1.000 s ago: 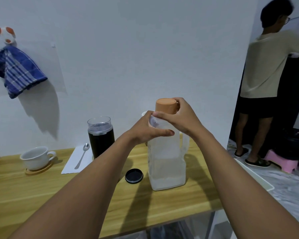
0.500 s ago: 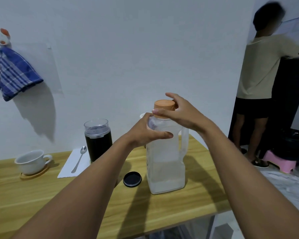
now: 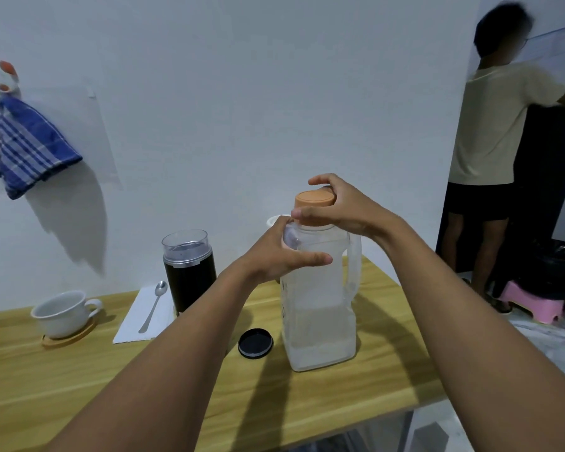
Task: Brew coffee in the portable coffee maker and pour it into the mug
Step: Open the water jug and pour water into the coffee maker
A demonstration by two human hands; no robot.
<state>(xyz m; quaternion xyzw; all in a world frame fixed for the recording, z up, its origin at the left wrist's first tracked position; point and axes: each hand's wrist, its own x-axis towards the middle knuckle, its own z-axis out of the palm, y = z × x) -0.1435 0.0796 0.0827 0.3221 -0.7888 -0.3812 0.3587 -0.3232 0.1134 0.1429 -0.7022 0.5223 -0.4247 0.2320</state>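
A clear plastic water jug (image 3: 320, 314) with an orange cap (image 3: 315, 203) stands on the wooden table (image 3: 62, 380), holding a little water. My left hand (image 3: 281, 252) grips the jug's shoulder. My right hand (image 3: 343, 207) curls round the orange cap from the right. The black portable coffee maker (image 3: 189, 272) with a clear top stands left of the jug, its black lid (image 3: 255, 343) lying on the table between them. A white mug (image 3: 64, 313) sits on a wooden coaster (image 3: 69, 337) at far left.
A spoon (image 3: 154, 305) lies on a white napkin (image 3: 141, 318) beside the coffee maker. A blue striped towel (image 3: 23, 145) hangs on the wall. A person (image 3: 493, 141) stands at right by a dark cabinet, with a pink stool (image 3: 532, 305) on the floor. The table's right edge is near the jug.
My right hand has shifted round the orange cap, fingers now further over its far side. The jug and left hand stay put; the view has shifted slightly.
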